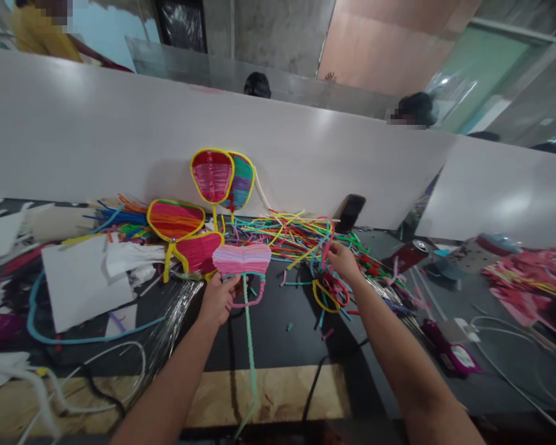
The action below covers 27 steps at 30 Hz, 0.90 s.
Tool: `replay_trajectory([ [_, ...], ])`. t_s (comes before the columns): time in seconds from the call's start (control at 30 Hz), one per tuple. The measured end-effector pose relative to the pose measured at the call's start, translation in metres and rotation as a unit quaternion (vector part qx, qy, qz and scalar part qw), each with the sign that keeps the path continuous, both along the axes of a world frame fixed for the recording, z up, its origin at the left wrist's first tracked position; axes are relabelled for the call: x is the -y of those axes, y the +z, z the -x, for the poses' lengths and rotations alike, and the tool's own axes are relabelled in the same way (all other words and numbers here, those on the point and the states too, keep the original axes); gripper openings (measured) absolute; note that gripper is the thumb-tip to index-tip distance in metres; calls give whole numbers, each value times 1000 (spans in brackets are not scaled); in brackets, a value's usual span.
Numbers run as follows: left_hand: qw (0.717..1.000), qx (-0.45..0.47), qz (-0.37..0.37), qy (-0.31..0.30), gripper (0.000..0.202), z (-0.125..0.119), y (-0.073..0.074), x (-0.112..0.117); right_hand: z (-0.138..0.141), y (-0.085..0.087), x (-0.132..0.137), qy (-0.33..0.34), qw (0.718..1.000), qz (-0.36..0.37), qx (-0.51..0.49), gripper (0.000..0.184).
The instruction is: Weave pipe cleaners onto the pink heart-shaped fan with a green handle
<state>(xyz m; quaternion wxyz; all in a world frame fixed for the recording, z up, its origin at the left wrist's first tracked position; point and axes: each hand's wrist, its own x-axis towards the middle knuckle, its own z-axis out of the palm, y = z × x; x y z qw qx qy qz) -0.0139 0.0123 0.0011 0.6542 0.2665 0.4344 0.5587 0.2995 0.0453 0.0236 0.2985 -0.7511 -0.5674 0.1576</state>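
My left hand (219, 301) is closed on the lower edge of a pink and lilac fan-shaped piece (241, 257) made of pipe cleaners. From its underside hangs a long mint-green stem (250, 334), and a pink pipe-cleaner strand (252, 303) curves below the edge. At the right end of a heap of colourful pipe cleaners (282, 232), my right hand (344, 262) pinches a pink pipe cleaner (327, 242). Just below that hand lie yellow and red loops (325, 296). Behind my left hand rest a pink fan with a yellow rim (197, 252) and an orange-red one (176, 217).
Two more yellow-rimmed fans (212, 176) lean on the white partition (120, 133). A dark phone (352, 212) and a dark red can (410, 252) stand to the right. White paper (86, 284) and silvery wires (176, 309) lie leftward. People's heads show beyond the partition.
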Motion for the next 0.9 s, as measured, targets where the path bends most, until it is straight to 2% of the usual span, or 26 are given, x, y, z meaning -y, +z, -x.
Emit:
replay_trajectory([
  [0.17, 1000, 3, -3, 0, 37, 0, 0, 0, -6, 17, -12, -31, 987, -117, -109, 34],
  [0.4, 1000, 7, 2, 6, 37, -1, 1, 0, -22, 77, -40, -27, 956, -236, -171, 28],
  [0.47, 1000, 7, 3, 4, 37, -1, 1, 1, -25, 94, -46, -31, 934, -281, -220, 28],
  [0.53, 1000, 8, 2, 0, 36, -1, 1, 1, -25, 107, -48, -10, 917, -280, -284, 29],
  [0.6, 1000, 8, 1, 0, 35, -1, 2, 1, -22, 113, -46, 32, 917, -207, -339, 31],
  [0.7, 1000, 10, -2, 5, 35, -2, 2, 1, -11, 105, -32, 108, 919, -73, -371, 30],
  [0.77, 1000, 16, -5, 6, 36, -1, 2, 1, 0, 89, -16, 138, 926, -75, -342, 28],
  [0.9, 1000, 18, -7, -18, 37, -3, 3, 6, 31, 43, 30, 185, 968, -70, -156, 19],
])
